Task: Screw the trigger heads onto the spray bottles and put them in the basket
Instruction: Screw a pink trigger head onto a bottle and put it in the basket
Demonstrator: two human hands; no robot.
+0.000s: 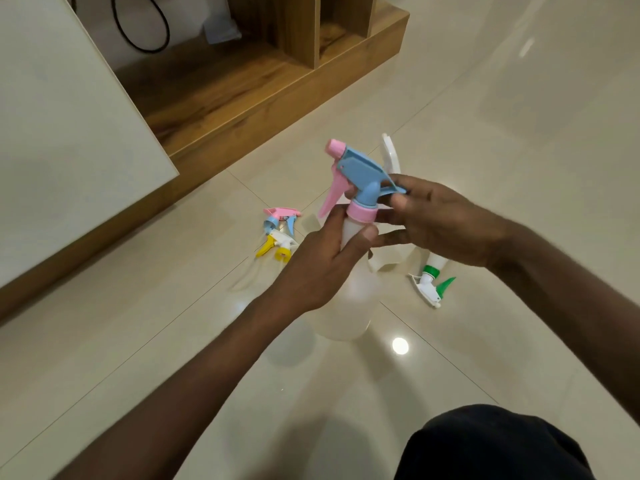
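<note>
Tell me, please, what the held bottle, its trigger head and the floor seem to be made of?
Bottle: probably thin, matt plastic; it is milky and translucent, and the floor shows faintly through it.
Trigger head: apparently moulded hard plastic, in smooth opaque blue and pink.
Floor: likely glazed or polished tile; it is cream with thin joint lines and mirrors a lamp.

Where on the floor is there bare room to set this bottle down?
Bare tile lies near the knee, below the left forearm, and far right beyond the green-capped bottle. It is crowded between the loose trigger heads and that bottle, under both hands.
</note>
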